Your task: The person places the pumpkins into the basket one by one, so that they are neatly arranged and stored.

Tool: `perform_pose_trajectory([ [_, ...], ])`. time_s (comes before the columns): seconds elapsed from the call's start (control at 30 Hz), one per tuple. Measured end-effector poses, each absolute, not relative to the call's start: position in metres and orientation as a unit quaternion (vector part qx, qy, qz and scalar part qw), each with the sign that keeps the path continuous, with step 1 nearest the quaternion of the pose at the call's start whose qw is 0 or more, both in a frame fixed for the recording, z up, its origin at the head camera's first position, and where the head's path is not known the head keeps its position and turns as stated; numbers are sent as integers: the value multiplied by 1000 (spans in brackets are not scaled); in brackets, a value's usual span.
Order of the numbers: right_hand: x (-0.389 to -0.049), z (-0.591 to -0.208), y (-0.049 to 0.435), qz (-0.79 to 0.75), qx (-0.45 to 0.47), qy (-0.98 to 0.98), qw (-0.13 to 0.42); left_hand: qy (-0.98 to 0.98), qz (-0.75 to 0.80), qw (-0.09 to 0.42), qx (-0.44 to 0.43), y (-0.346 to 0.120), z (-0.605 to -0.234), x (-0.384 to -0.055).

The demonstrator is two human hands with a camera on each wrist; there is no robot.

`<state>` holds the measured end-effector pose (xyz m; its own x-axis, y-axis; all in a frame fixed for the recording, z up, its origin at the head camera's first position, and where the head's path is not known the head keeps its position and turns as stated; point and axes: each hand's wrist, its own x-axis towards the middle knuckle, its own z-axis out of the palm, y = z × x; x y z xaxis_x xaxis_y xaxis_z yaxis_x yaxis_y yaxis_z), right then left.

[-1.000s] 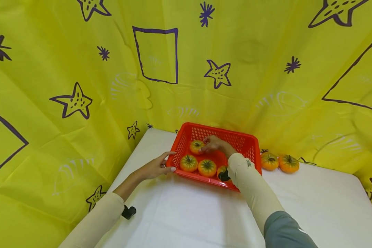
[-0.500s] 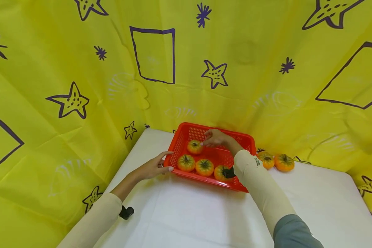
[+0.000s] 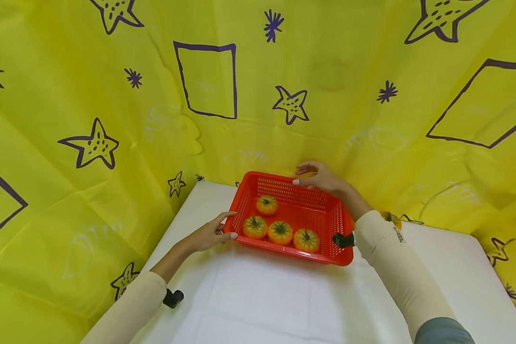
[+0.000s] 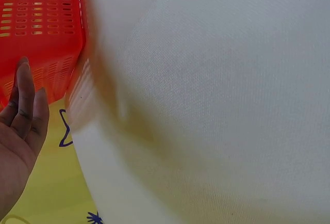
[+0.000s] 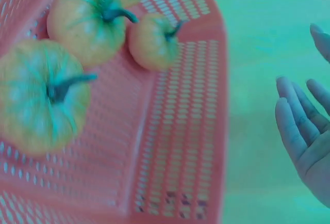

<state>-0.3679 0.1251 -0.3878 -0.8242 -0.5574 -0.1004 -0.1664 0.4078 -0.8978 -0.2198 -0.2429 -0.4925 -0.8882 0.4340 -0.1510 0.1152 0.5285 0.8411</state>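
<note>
A red plastic basket (image 3: 337, 257) stands on the white table, holding several small orange pumpkins with green stems. Three lie in a row along its front side; one pumpkin (image 3: 267, 205) sits behind them at the left. My left hand (image 3: 208, 235) touches the basket's left end, thumb and forefinger at the rim. In the left wrist view, its fingers (image 4: 26, 95) lie fairly straight by the basket's outer wall. Above the back rim hovers my right hand (image 3: 322, 180), fingers loosely bent and holding nothing. The right wrist view shows it apart from the pumpkins (image 5: 85, 22).
To the basket's right, another pumpkin (image 3: 393, 220) is mostly hidden behind the right forearm. A yellow cloth (image 3: 249, 138) with purple star drawings hangs behind and beside the white table (image 3: 258, 296). A small black device (image 3: 173, 298) is strapped at the left wrist.
My right hand has let go of the rear-left pumpkin, which stays in the basket. The hand has risen and moved right to the back rim. My left hand stays at the basket's left end.
</note>
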Motion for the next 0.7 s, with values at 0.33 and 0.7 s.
perform_pose_trajectory([
  [0.33,-344,-361,207,-488,-220,836,125,855,463,172,157,-242,-492,-220],
  [0.7,-318,-391,290,-526,-204,823,72,847,477,175,155,-242,-496,-219],
])
